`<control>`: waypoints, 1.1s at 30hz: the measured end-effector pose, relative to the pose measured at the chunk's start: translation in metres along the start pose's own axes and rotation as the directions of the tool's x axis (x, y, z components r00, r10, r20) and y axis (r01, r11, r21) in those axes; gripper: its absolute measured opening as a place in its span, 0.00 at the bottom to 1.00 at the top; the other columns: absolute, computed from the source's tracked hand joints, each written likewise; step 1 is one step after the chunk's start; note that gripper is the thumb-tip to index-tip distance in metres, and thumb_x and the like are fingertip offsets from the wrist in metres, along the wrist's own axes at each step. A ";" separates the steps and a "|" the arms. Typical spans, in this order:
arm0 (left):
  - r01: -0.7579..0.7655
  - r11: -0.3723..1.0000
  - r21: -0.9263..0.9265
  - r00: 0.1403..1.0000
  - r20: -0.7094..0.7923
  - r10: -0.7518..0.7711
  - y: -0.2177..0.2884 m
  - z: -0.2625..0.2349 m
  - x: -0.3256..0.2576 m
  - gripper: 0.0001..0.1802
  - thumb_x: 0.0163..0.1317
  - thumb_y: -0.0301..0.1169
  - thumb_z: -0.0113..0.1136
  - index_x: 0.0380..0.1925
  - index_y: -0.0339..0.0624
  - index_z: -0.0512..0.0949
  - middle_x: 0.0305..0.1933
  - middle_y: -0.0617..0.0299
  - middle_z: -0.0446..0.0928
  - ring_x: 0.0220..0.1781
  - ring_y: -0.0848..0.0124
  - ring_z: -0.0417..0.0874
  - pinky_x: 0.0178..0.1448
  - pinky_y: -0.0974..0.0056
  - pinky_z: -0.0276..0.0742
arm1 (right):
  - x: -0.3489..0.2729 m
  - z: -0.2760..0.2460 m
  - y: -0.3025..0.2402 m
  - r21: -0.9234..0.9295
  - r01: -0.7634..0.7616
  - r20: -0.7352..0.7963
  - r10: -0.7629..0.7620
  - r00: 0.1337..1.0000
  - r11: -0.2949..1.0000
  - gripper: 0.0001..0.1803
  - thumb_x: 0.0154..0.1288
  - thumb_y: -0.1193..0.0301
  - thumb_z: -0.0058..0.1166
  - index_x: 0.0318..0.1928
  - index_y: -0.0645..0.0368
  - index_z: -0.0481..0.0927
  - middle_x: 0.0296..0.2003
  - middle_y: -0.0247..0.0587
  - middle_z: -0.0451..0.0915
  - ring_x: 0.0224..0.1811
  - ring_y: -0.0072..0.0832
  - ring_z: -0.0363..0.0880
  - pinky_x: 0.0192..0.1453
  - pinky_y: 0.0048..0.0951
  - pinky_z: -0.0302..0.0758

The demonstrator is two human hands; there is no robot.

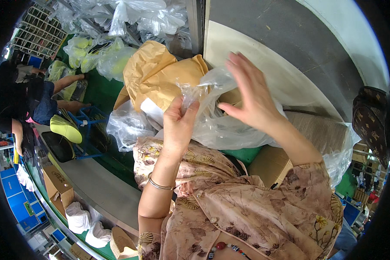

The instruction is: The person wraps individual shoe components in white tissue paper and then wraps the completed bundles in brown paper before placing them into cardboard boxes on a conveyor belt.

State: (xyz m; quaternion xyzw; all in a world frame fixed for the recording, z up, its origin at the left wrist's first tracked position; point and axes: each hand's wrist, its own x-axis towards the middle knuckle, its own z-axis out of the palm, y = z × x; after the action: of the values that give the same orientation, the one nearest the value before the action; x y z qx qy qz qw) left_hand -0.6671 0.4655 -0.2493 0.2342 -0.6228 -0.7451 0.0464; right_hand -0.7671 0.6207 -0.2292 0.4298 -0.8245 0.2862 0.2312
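My left hand (178,126) pinches a gathered edge of a clear plastic bag (225,133) between thumb and fingers. To its right, my right hand (255,97) is raised with the fingers stretched and the thumb apart, slightly blurred. Part of the clear film rises close beside that thumb and the fingers; whether they touch it is hard to tell. Crumpled brown paper (154,73) lies just beyond my left hand. The bag spreads over my lap and over a cardboard box (271,167), whose contents I cannot make out.
Clear bags with yellow-green contents (112,60) lie on the green floor at the far left. Another person (19,93) sits there beside a blue-framed rack (91,130). A conveyor edge (112,190) runs along my left. A brown patterned bag (370,123) hangs at the right.
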 end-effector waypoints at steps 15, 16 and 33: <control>0.021 0.869 -0.494 0.979 0.188 0.083 -0.032 0.016 -0.018 0.09 0.60 0.30 0.40 0.21 0.44 0.59 0.15 0.66 0.59 0.19 0.74 0.59 0.31 0.65 0.61 | -0.048 0.058 0.095 0.229 -0.755 0.390 0.653 0.649 0.614 0.04 0.62 0.75 0.43 0.31 0.62 0.69 0.19 0.46 0.70 0.21 0.38 0.73 0.25 0.34 0.68; 0.028 0.825 -0.565 0.971 0.210 0.111 -0.031 0.003 -0.022 0.09 0.60 0.30 0.39 0.21 0.44 0.59 0.15 0.66 0.59 0.19 0.75 0.59 0.31 0.65 0.61 | -0.058 0.048 0.105 0.142 -0.661 0.271 0.613 0.742 0.737 0.04 0.62 0.74 0.44 0.32 0.62 0.70 0.19 0.46 0.70 0.22 0.38 0.73 0.26 0.34 0.68; -0.401 0.262 0.877 0.859 0.261 0.440 -0.100 -0.025 -0.001 0.16 0.57 0.38 0.58 0.15 0.43 0.71 0.17 0.59 0.68 0.19 0.60 0.73 0.21 0.60 0.69 | -0.101 0.003 0.111 -0.289 -0.008 0.590 0.184 0.786 0.957 0.10 0.59 0.64 0.52 0.25 0.56 0.73 0.20 0.42 0.75 0.27 0.39 0.77 0.26 0.40 0.70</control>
State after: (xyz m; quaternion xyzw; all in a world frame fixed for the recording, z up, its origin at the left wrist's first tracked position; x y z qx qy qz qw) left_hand -0.6334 0.4652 -0.3472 0.0596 -0.9631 -0.2350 0.1172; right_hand -0.8076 0.7284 -0.3252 0.4203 -0.9069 0.0280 -0.0060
